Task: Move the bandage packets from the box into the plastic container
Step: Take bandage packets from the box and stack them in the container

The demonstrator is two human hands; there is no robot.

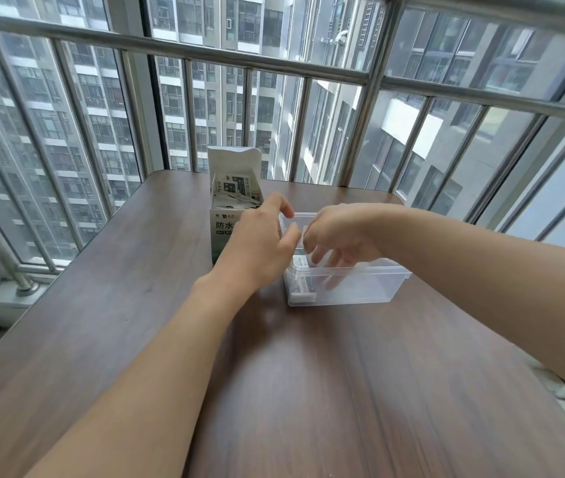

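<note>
Your left hand [260,241] is hovering between the box [220,232] and the plastic container [360,288], fingers loosely curled, thumb and forefinger slightly parted near the container's far left rim; it is holding nothing that can be made out. Your right hand [338,236] is reaching down into the left part of the container, fingers spread and pointing downward; whether they are pinching a packet cannot be told, since the tips are blurred behind the clear wall.

The box is standing upright at the far middle of the table [308,391], its lid flap raised, touching or just beside the container's left side. Bandage packets in the box [236,194] are standing packed in its open top. Packets in the container [303,286] are lying against its left end wall, just beside your right fingertips. The container is sitting right of the box.

A metal railing [274,60] and glazing are running behind the table's far edge.
</note>
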